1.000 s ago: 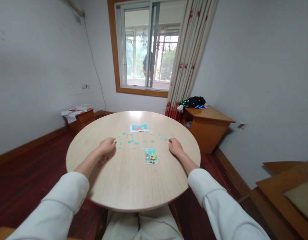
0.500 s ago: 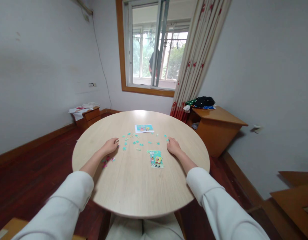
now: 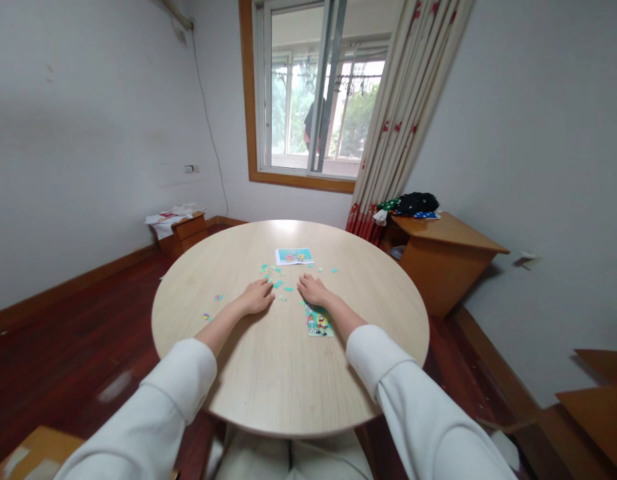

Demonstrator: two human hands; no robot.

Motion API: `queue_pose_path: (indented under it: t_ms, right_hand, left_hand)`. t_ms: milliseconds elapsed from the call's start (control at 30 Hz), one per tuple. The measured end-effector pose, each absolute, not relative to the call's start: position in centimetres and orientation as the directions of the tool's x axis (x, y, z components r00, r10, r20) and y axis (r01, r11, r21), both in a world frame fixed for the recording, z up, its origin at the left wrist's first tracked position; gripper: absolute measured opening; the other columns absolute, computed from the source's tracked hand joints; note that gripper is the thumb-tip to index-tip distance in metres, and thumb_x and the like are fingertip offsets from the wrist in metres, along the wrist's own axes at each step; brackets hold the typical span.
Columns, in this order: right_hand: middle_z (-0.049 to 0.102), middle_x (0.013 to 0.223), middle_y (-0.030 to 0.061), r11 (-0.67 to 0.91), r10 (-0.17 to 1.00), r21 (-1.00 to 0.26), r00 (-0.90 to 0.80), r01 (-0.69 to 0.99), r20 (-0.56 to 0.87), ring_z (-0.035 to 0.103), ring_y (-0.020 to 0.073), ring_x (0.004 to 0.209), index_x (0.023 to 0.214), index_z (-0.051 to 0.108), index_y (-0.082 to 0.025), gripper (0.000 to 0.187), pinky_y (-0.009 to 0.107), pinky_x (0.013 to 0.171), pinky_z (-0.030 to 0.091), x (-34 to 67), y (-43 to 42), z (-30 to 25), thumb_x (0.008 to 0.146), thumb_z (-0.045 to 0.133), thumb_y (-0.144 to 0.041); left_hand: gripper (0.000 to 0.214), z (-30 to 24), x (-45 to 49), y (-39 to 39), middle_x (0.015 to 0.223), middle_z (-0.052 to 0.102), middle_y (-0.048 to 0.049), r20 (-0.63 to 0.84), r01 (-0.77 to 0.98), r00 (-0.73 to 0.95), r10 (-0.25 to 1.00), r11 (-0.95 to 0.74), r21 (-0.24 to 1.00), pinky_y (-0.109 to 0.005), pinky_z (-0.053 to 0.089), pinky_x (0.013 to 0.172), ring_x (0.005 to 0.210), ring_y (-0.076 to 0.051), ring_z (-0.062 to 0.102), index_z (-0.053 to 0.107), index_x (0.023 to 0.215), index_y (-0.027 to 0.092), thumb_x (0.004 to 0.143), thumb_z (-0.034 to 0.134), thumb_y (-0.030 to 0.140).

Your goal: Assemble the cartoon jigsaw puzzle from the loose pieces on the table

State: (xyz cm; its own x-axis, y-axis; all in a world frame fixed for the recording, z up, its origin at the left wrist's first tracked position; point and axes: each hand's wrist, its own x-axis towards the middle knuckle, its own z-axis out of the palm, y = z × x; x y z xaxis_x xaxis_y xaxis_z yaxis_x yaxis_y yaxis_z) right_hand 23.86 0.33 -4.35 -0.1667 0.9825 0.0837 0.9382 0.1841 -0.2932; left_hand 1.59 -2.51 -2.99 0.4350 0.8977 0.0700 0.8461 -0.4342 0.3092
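Note:
My left hand [image 3: 255,297] and my right hand [image 3: 313,290] lie palm down, close together, on the round light-wood table [image 3: 268,373]. Their fingers are stretched flat over a cluster of small teal puzzle pieces [image 3: 275,277]. A partly built cartoon puzzle [image 3: 319,323] lies just under my right wrist and forearm. Farther out rests a printed reference picture [image 3: 293,256]. A few loose pieces [image 3: 211,308], some pinkish, lie left of my left forearm.
A wooden cabinet [image 3: 445,257] with dark clothes [image 3: 411,202] stands to the right beside a curtain [image 3: 403,113]. A low wooden stand [image 3: 183,230] with papers sits by the left wall. Behind the window [image 3: 315,93] a person is partly visible.
Both hands have swept inward from the sides of the table toward its middle, gathering the scattered pieces closer together. The camera has shifted a little to the left.

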Motion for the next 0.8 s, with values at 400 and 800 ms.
queue_pose_path:
  t_ms: [400, 800]
  right_hand:
    - [0.02, 0.155, 0.0199, -0.117, 0.992, -0.319, 0.126, 0.94, 0.008, 0.015, 0.028, 0.144, 0.148, 0.024, -0.008, 0.057, 0.051, 0.114, 0.016, 28.9, 2.2, -3.4, 0.098, 0.026, -0.035]
    - [0.019, 0.156, 0.0141, 0.067, 0.994, -0.255, -0.085, 0.965, -0.061, 0.014, 0.0258, 0.145, 0.147, 0.028, -0.014, 0.055, 0.05, 0.115, 0.007, 26.8, 2.3, -3.7, 0.098, 0.024, -0.039]
  left_hand:
    - [0.037, -1.4, -2.9, -1.8, 0.108, 0.068, -0.0156, 0.112, 0.908, 0.232, 0.966, -0.257, 0.332, -0.028, 0.043, 0.09, 0.103, -0.022, 0.061, 0.069, 0.101, 0.01, 0.088, 0.037, 0.024]
    - [0.045, -1.8, -4.2, -2.6, 0.143, 0.047, -0.0124, 0.005, 0.964, 0.066, 0.998, -0.065, 0.256, -0.06, 0.025, 0.106, 0.132, -0.029, 0.041, 0.053, 0.128, 0.023, 0.093, 0.028, 0.037]
